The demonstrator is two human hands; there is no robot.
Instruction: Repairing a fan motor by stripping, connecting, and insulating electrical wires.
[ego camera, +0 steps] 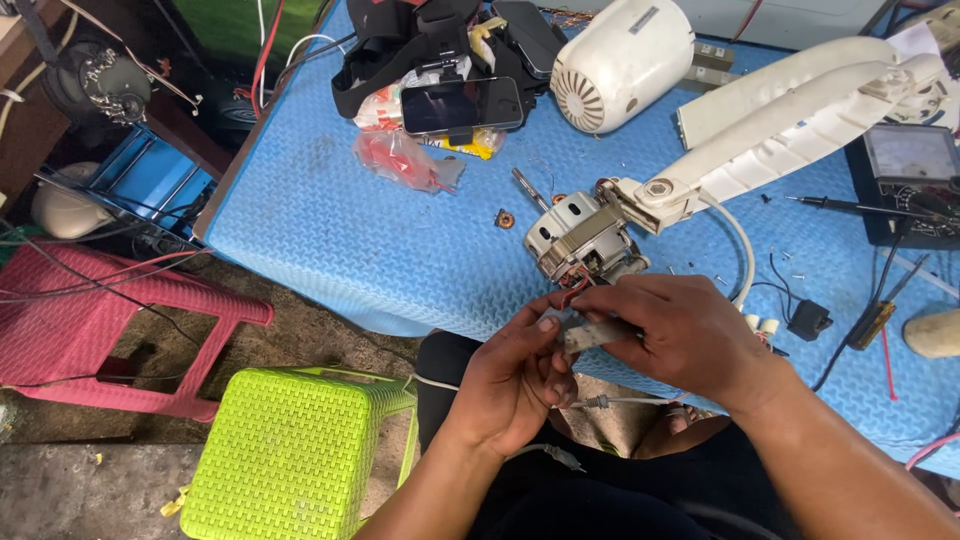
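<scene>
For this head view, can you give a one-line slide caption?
Both hands, left and right, pinch a small grey part beside an exposed fan motor on a blue mat.

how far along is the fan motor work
Done: the motor sits bare on the blue mat, the white rear cover off beside it. In hand: left hand and right hand hold a small grey part with red wires. Left: loose screws lie about; nothing is reassembled.

Counting two plastic stools at lower left, one pink [110, 320], one lime green [290, 450]; one phone [462, 105] upper centre; one multimeter [912, 180] far right; two hands working, left [515, 385], right [680, 335].
</scene>
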